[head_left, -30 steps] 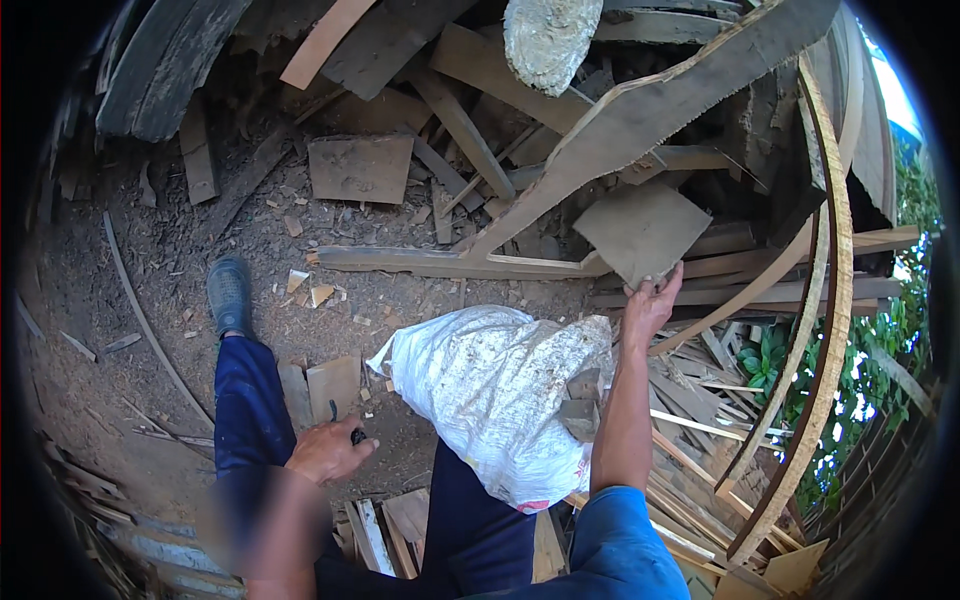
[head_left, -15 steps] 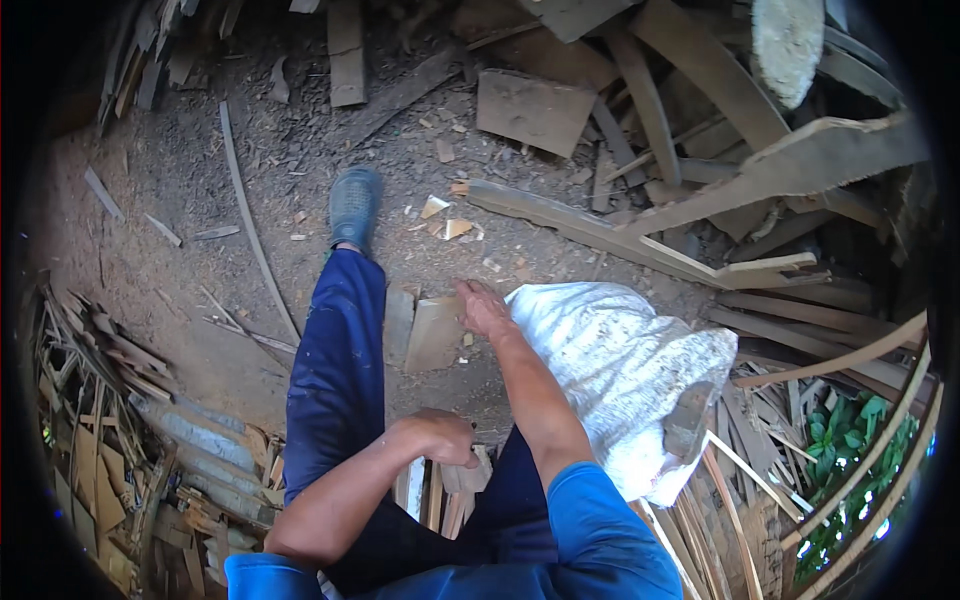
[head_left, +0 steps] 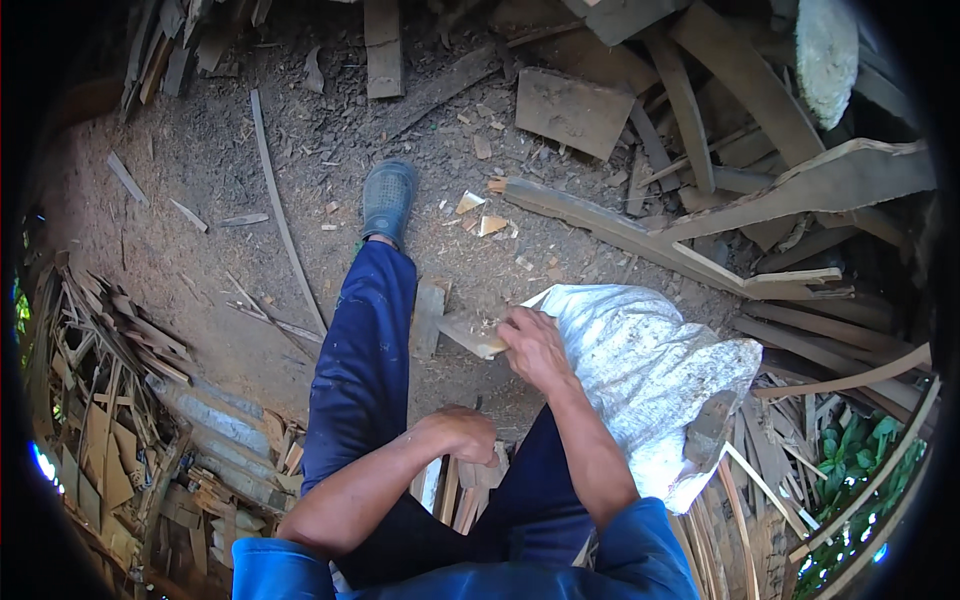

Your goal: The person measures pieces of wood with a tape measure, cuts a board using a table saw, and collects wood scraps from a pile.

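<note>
My right hand (head_left: 535, 350) grips a flat, thin offcut of wood (head_left: 466, 330), tilted up from the dirt beside a white woven sack (head_left: 640, 370). A greyer small board (head_left: 428, 320) lies just left of it. My left hand (head_left: 458, 433) is low between my legs, closed on a small dark tool (head_left: 479, 403), of which little shows above the fingers. The sack lies bunched at my right thigh, with a grey piece of material (head_left: 708, 428) at its right end.
Broken planks (head_left: 590, 105) and long cut boards (head_left: 620, 235) pile up ahead and right. Scrap wood (head_left: 105, 440) heaps at the lower left beside corrugated sheeting (head_left: 205, 420). Thin strips (head_left: 280, 215) lie on the dirt around my left foot, and leafy plants (head_left: 855, 450) show at the right.
My right hand has come down from a square board at the right to the wood offcut in the middle, which it has taken hold of and tilted up. The view has turned.
</note>
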`<state>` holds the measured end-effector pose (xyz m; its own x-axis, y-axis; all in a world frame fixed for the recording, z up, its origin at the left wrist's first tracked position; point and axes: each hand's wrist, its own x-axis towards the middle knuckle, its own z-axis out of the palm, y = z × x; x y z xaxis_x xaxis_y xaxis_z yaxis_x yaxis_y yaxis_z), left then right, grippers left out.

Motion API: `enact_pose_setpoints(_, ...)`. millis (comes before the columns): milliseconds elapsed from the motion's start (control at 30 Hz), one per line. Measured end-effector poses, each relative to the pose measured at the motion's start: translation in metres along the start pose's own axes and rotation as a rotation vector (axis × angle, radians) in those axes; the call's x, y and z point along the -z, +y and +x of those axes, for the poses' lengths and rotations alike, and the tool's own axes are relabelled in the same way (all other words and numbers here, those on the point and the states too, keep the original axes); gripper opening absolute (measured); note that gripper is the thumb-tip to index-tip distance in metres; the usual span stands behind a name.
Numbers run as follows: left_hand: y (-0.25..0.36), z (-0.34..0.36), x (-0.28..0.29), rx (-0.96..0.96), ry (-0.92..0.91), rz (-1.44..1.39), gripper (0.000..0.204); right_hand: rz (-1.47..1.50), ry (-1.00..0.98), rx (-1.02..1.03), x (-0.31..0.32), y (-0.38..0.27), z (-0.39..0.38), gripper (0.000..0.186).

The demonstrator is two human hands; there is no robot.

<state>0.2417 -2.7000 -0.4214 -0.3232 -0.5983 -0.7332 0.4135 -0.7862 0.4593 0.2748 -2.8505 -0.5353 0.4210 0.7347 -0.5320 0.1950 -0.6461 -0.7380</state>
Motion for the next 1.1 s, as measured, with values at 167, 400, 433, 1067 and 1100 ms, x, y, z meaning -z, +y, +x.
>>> enact_pose_setpoints(167,0.007,0.023,0.007,-0.083,-0.052,0.049,0.052,-0.320,0.468,0.289,0.094,-0.013,-0.031,0.021)
enact_pose_setpoints(400,0.005,0.016,0.007,-0.056,-0.033,0.059,0.050,-0.684,0.819,0.326,0.187,0.028,0.057,0.014)
enact_pose_setpoints(433,0.004,0.019,0.006,-0.052,-0.027,0.069,0.049,-0.738,0.830,0.286,0.199,0.035,0.064,0.015)
enact_pose_setpoints(1067,-0.005,-0.005,0.016,-0.078,0.021,-0.022,0.047,-1.072,1.113,0.118,0.318,0.021,0.115,0.043)
enact_pose_setpoints(1100,-0.005,-0.008,0.015,-0.078,0.002,-0.015,0.047,-1.005,1.121,0.233,0.294,0.015,0.122,0.040)
